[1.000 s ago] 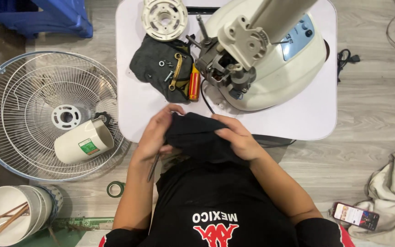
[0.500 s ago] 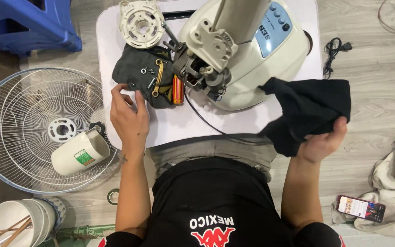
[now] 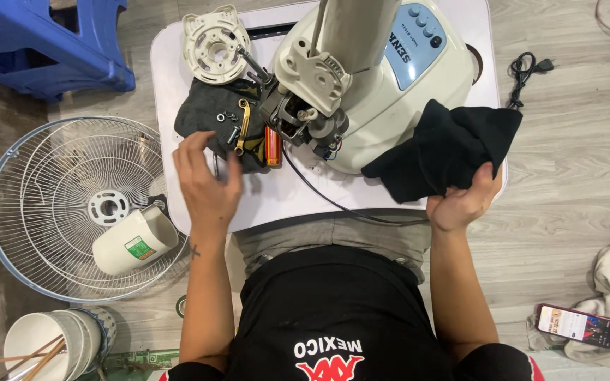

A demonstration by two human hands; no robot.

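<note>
Black cloth [image 3: 446, 149] — bunched in the right hand [image 3: 462, 203], grip clamped on its lower edge, draped against the fan base [image 3: 383, 85] on the white bench [image 3: 284, 194], kept clear of the exposed motor. Left hand [image 3: 205, 185] — fingers spread, empty, hovering beside the dark rag [image 3: 202, 116] left of the base (screws and wrench [image 3: 243, 123] corralled there).

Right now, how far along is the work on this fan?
Done: the wire guard is off and lies on the floor, and the motor is bared on the white table. In hand: the right hand grips a black cloth; the left hand reaches to the dark rag with screws and a wrench. Left: the parts still lie loose.
</note>
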